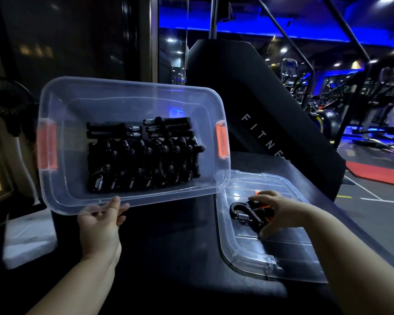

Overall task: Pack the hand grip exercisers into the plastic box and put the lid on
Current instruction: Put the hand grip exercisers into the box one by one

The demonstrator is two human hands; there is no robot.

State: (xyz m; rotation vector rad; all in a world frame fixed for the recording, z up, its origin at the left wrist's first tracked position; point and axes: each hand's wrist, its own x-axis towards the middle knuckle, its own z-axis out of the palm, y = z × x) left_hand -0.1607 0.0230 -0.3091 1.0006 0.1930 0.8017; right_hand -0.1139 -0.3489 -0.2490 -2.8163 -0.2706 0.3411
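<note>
A clear plastic box (pixel 62 196) with orange side latches is tilted up toward me, its open top facing the camera. Several black hand grip exercisers (pixel 143 155) with metal springs lie packed in rows inside it. My left hand (pixel 100 221) grips the box's near rim from below. To the right, the clear lid (pixel 271 262) lies flat on the dark padded surface. On the lid sits a black and orange hand grip exerciser (pixel 243 212), and my right hand (pixel 275 212) is closed over its handles.
A black padded backrest (pixel 259 105) marked "FITNE" rises behind the box. A white flat object (pixel 27 237) lies at the left, under a black fan (pixel 7 98). Gym machines (pixel 362 98) under blue light fill the right background.
</note>
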